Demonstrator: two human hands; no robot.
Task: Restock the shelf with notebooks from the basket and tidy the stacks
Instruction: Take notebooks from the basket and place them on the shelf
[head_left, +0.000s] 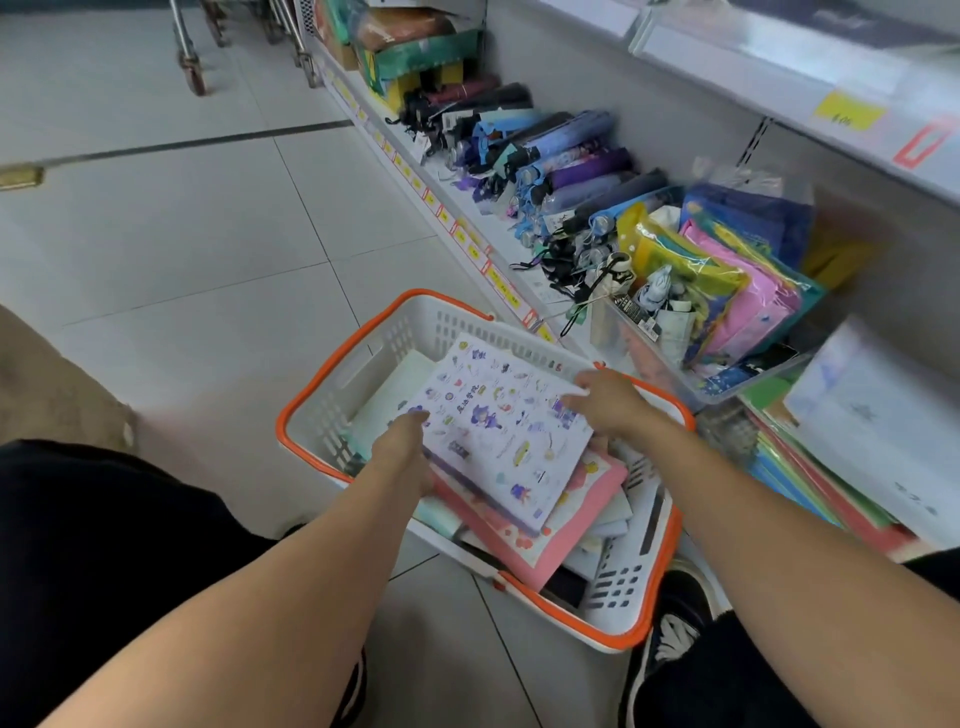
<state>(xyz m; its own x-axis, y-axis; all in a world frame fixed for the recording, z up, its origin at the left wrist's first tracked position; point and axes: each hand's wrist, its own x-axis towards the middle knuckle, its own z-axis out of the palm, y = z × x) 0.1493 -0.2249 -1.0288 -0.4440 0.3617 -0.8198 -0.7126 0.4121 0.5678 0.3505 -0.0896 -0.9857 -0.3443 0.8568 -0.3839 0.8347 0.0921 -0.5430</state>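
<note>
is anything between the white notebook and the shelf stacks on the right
Nothing visible blocks it. Both hands, left and right, hold the white notebook above the basket; only the rim lies toward the stacks.

- The basket (332, 395) is open on top; its orange rim and white walls fence every side.
- At 2 o'clock, the shelf (498, 244) is crowded with umbrellas (561, 171) and a clear bin (727, 384).
- From 9 to 11 o'clock lies bare tiled floor (182, 218).
</note>
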